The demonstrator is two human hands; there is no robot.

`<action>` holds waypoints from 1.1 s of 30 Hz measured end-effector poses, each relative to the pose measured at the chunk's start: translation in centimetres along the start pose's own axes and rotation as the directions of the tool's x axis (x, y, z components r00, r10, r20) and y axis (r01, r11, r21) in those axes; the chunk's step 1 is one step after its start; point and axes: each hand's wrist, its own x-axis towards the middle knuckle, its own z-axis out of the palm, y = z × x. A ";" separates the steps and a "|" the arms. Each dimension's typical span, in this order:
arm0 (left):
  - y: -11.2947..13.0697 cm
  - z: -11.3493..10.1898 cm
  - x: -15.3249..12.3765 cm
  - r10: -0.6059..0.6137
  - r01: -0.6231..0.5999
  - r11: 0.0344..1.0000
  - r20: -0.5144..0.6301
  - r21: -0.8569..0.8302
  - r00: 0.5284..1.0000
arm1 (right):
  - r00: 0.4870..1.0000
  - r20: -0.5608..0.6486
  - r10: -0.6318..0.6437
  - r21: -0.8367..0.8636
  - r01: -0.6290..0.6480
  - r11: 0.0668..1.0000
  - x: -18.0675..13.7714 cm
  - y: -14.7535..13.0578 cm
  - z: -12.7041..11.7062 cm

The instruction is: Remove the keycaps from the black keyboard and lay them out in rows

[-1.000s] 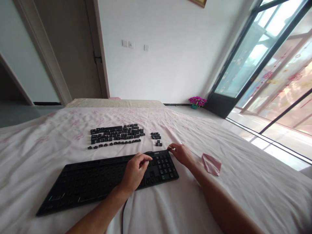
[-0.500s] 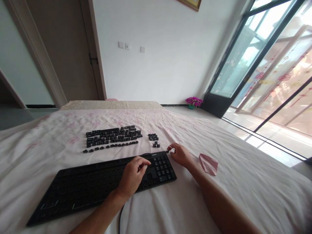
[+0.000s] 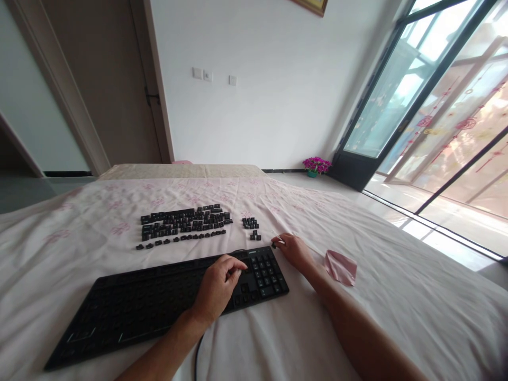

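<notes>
A black computer keyboard [image 3: 130, 312] lies at a slant on the cloth, with keycaps still on its number pad and its left part bare or too dark to tell. My left hand [image 3: 220, 283] rests over its navigation section, fingers curled and thumb pressed to the forefinger; what they hold, if anything, is hidden. Just beyond the keyboard's far right corner, my right hand [image 3: 292, 248] is closed in a pinch. A small black keycap [image 3: 273, 244] shows at its fingertips, and fine pale wires, like a wire keycap puller [image 3: 277, 236], stick out there.
Several loose keycaps [image 3: 186, 222] lie in rows behind the keyboard, with a smaller group [image 3: 250, 223] to their right. A pink cloth [image 3: 340, 268] lies beside my right forearm. The keyboard cable [image 3: 197, 354] runs toward me over the pale bedspread [image 3: 270, 344].
The small black keycap by my right fingertips stands slightly farther from the keyboard corner, and the wires have shifted up-left. My left hand stays in place.
</notes>
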 end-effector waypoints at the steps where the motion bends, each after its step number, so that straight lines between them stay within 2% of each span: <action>1: 0.0 0.0 0.0 0.001 -0.001 1.000 -0.001 0.002 1.000 | 1.000 -0.009 0.000 0.001 0.000 1.000 0.0 0.0 0.0; 7: 0.0 0.0 0.0 0.006 -0.006 1.000 -0.001 0.006 1.000 | 1.000 -0.026 -0.003 0.022 0.004 1.000 -0.3 -0.1 -0.1; 13: 0.1 0.0 -0.1 0.006 -0.006 1.000 0.002 0.001 1.000 | 0.996 0.035 -0.076 0.023 0.075 0.997 -0.5 -0.3 -0.6; 19: 0.0 0.0 -0.1 0.003 -0.003 1.000 0.002 0.001 1.000 | 0.999 0.049 -0.011 0.010 0.011 1.000 0.0 -0.4 -0.6; 28: -0.1 0.0 -0.1 0.011 -0.011 1.000 -0.005 0.005 1.000 | 0.995 0.043 0.088 0.055 -0.091 0.994 0.2 -0.4 -0.2; 33: 0.0 0.0 -0.1 0.033 -0.033 0.999 -0.010 -0.012 0.999 | 0.993 0.016 0.114 0.114 -0.115 0.987 1.4 -0.1 0.3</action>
